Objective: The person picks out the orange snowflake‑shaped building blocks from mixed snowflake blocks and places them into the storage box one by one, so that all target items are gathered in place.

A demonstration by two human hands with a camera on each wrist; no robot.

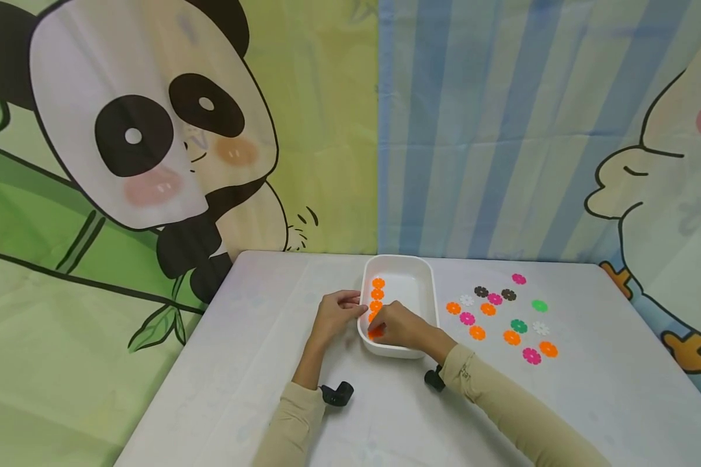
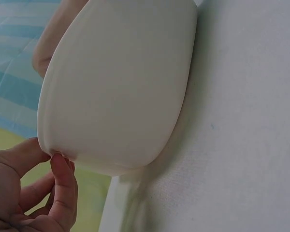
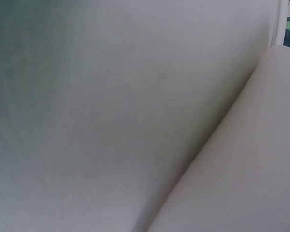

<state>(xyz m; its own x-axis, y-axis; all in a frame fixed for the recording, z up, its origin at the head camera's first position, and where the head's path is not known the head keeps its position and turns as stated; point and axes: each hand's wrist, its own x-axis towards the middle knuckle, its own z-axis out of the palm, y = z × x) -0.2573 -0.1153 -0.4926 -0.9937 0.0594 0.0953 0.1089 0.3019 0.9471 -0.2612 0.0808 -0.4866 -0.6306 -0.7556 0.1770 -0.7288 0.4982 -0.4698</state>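
A white rectangular tub [image 1: 409, 282] with rounded corners stands on the table. My left hand [image 1: 334, 316] is at its left side, and in the left wrist view thumb and fingers pinch the rim of the tub [image 2: 116, 87]. Along the tub's inner left side runs a row of orange flower-shaped discs [image 1: 376, 294]. Reaching over the right side, my right hand [image 1: 402, 324] is down inside the tub with bent fingers, pinching at an orange disc [image 1: 376, 335] at the near end of the row. Its fingertips are partly hidden, and the right wrist view catches only the tub's outer wall [image 3: 237, 169] and the table.
Right of the tub, more flower-shaped discs lie scattered: orange [image 1: 511, 337], pink [image 1: 531, 355], dark brown [image 1: 509, 294], white [image 1: 541, 328] and green [image 1: 518, 325]. Printed curtains hang behind the white table [image 1: 257, 324]. Black wrist cameras [image 1: 337, 394] sit near both cuffs.
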